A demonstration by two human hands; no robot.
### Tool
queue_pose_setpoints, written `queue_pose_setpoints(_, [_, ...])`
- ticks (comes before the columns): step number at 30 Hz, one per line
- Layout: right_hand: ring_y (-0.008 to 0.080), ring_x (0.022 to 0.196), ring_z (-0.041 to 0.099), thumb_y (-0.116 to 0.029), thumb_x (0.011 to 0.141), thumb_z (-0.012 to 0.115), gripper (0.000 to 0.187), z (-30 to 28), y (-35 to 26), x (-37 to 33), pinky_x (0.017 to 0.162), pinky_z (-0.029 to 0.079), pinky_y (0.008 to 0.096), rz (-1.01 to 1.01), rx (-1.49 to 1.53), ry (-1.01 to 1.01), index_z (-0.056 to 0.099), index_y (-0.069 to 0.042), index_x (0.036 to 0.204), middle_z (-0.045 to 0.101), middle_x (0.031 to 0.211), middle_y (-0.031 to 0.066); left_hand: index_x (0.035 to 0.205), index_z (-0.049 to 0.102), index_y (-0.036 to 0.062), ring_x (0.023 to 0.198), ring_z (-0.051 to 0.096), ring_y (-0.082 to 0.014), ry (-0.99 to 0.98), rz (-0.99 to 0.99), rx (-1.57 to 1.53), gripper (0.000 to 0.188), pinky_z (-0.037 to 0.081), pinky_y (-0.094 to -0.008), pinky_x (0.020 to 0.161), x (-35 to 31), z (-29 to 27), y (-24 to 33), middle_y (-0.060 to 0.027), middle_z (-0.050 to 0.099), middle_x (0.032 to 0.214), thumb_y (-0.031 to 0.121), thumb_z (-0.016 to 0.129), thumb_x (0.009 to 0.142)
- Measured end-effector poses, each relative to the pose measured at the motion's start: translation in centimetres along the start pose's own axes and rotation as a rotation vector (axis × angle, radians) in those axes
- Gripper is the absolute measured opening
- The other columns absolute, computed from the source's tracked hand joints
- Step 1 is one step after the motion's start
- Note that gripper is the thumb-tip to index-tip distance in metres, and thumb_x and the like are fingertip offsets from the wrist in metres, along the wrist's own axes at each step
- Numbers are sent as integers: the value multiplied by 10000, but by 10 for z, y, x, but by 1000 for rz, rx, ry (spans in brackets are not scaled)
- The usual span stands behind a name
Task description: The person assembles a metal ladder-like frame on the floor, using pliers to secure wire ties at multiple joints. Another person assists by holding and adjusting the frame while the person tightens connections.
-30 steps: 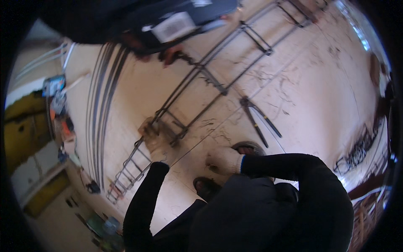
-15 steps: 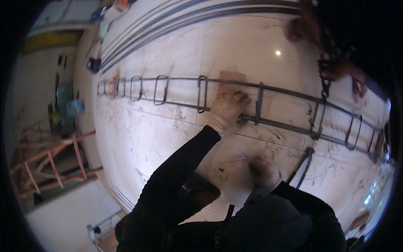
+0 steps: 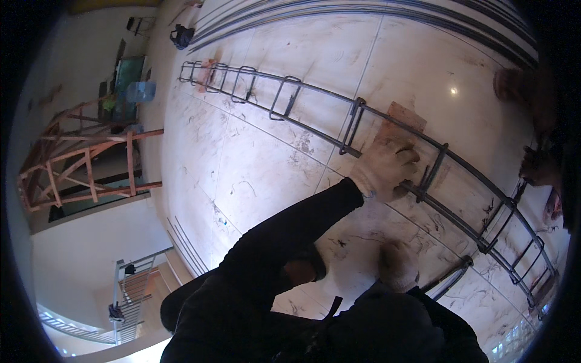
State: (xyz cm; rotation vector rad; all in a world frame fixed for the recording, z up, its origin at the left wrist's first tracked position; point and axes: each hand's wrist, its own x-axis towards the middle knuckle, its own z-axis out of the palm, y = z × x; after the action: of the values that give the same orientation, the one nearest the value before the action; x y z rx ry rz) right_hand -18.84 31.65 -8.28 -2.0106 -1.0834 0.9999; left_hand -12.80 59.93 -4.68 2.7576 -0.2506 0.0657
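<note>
A long rebar cage [image 3: 315, 133], two dark bars showing with square stirrups around them, runs from the far left to the near right. My left hand [image 3: 384, 169], in a pale dusty glove, has its fingers curled over the nearer bar beside a stirrup [image 3: 433, 172]. Behind that hand a reddish brick [image 3: 405, 116] lies under the cage. My right hand [image 3: 399, 269], gloved too, is low near my body, apart from the cage; its fingers are blurred and partly hidden. Close to its right lies a dark metal piece with a rounded end [image 3: 463, 263].
Another person's hand [image 3: 535, 166] is near the cage at the right. Loose rebars [image 3: 339, 9] lie along the far side. A second brick [image 3: 206, 75] is under the cage's far end. Wooden trestles [image 3: 91, 160], a blue water jug [image 3: 140, 92] and a railing [image 3: 130, 296] stand left.
The view has swung left, so the cage now slants down to the right. My left hand stays at the same stirrup. The other person's hand has drawn off toward the right edge.
</note>
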Motion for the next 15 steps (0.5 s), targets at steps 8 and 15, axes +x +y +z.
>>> queue_pose_setpoints(8, [404, 1032, 672, -111, 783, 714, 318, 27, 17, -6, 885, 560, 494, -9, 3, 97, 741, -73, 1097, 693, 1090, 184, 996, 771, 159, 1272, 605, -303, -10, -31, 0, 325, 488, -501, 1078, -1, -4, 1, -36, 707, 1258, 323, 813, 719])
queue_pose_setpoints(15, [388, 1048, 660, -166, 779, 731, 338, 25, 20, -10, 912, 546, 493, -94, -27, 117, 732, -84, 1107, 682, 1097, 170, 949, 783, 158, 1270, 584, -301, -15, -48, 37, 277, 488, -477, 1076, 0, 0, 5, -64, 703, 1197, 304, 816, 715])
